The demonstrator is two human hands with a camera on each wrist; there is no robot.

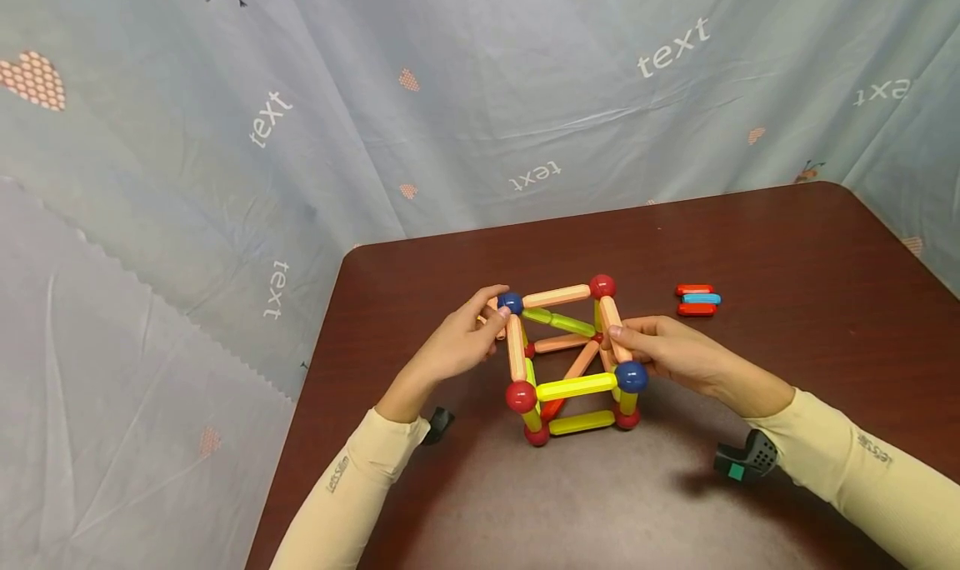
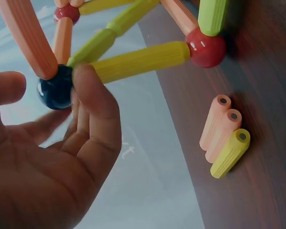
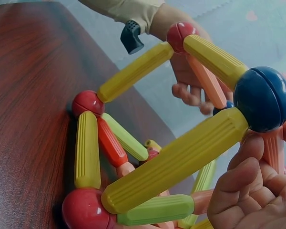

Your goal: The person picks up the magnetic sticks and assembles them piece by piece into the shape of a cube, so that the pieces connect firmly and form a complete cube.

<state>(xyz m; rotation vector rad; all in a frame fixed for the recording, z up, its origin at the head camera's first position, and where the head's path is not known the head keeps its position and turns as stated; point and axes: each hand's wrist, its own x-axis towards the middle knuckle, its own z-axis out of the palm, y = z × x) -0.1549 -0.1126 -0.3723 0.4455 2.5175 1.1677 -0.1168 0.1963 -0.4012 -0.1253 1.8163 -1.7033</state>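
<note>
A box-shaped frame of magnetic rods [image 1: 577,387] and balls stands on the table, with red balls and blue balls at its corners. My left hand [image 1: 453,342] pinches the blue ball [image 2: 56,88] at the far left top corner between thumb and fingers. On the other side, my right hand [image 1: 678,353] grips the peach rod [image 1: 617,330] along the right top edge, right beside the near blue ball [image 3: 262,98]. Yellow rods form the near face, down to a red ball [image 3: 87,208] at table level. Diagonal rods [image 1: 558,321] cross inside the frame.
Two red rods and a blue rod [image 1: 701,299] lie together on the dark table [image 1: 795,303] to the right. Behind my left hand, two peach rods [image 2: 219,129] and a yellow rod [image 2: 230,153] lie side by side. A printed curtain [image 1: 465,120] hangs behind the table.
</note>
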